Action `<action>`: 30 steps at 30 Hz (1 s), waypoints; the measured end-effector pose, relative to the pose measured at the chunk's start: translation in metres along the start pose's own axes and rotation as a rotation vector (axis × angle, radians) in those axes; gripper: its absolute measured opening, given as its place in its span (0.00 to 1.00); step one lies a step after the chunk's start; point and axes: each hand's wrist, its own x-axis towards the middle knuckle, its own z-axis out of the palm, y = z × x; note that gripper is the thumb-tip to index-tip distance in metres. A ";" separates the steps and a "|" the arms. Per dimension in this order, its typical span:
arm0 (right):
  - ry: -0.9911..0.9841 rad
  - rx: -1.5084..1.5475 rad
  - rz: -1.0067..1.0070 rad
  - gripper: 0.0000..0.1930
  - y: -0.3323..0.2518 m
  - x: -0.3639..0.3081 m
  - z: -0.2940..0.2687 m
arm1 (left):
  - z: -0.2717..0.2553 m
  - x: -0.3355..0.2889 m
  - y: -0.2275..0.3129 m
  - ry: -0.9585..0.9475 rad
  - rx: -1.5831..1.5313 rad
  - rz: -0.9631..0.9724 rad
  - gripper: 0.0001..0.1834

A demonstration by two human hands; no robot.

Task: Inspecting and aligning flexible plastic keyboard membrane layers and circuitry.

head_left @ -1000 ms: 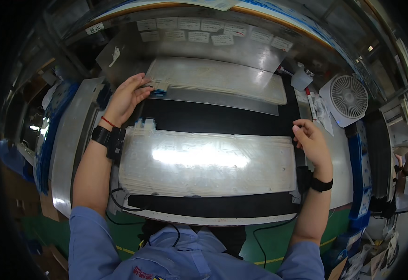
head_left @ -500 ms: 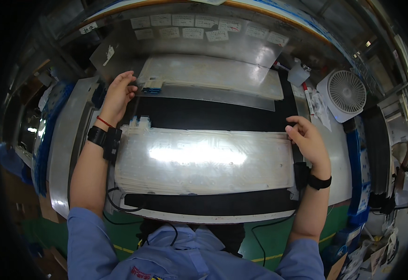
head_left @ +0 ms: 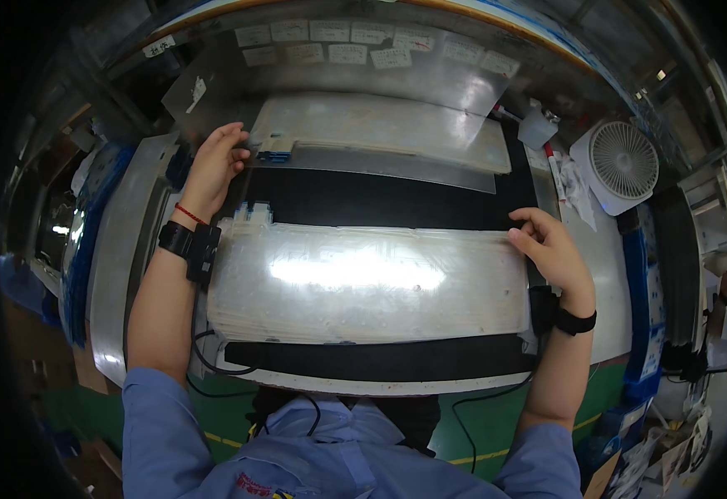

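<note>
In front of me lies a near stack of thin, shiny translucent sheets (head_left: 372,291), with pale blue-tipped tabs (head_left: 253,213) at its far left corner. Behind it rests a far stack of similar sheets (head_left: 380,121), its dark blue tab ends (head_left: 276,156) facing me. My left hand (head_left: 218,170) hovers by the left end of the far stack, fingers loosely bent and apart, nothing visible in them. At the far right corner of the near stack is my right hand (head_left: 554,256). Its fingers curl with a gap to the thumb, whose tip is at the sheet edge; contact is unclear.
Both stacks lie on a black mat (head_left: 363,200). A clear panel (head_left: 330,75) with paper labels stands at the back. To the right are a white fan (head_left: 621,162), a translucent bottle (head_left: 538,129) and crumpled plastic (head_left: 578,200). A black cable (head_left: 205,366) hangs at the front left.
The whole view has shifted slightly. Both hands keep almost the same places and poses over the stacks, and no sheet has visibly moved.
</note>
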 end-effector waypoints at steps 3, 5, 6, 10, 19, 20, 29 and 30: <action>0.010 0.030 0.004 0.18 -0.004 0.000 0.001 | -0.001 0.001 -0.001 0.002 0.003 -0.001 0.19; 0.012 0.059 0.001 0.17 -0.002 0.000 0.001 | -0.001 0.002 -0.001 0.003 -0.001 -0.005 0.19; 0.020 0.065 -0.002 0.17 -0.001 0.000 0.001 | -0.001 0.002 -0.001 0.002 -0.001 -0.007 0.19; 0.023 0.059 0.006 0.17 -0.001 0.000 0.001 | -0.002 0.003 -0.002 -0.005 -0.002 -0.008 0.19; -0.090 0.279 -0.040 0.17 -0.014 -0.007 0.003 | -0.001 0.001 0.000 0.012 0.005 -0.008 0.18; -0.111 0.289 -0.045 0.16 -0.017 -0.008 0.005 | 0.002 0.000 0.001 0.022 0.011 -0.011 0.18; -0.065 0.311 -0.211 0.05 -0.011 -0.007 -0.005 | -0.006 -0.002 0.007 -0.218 -0.044 -0.023 0.16; -0.029 0.344 -0.192 0.05 -0.007 -0.007 -0.006 | 0.004 -0.010 0.017 -0.272 -0.059 -0.069 0.17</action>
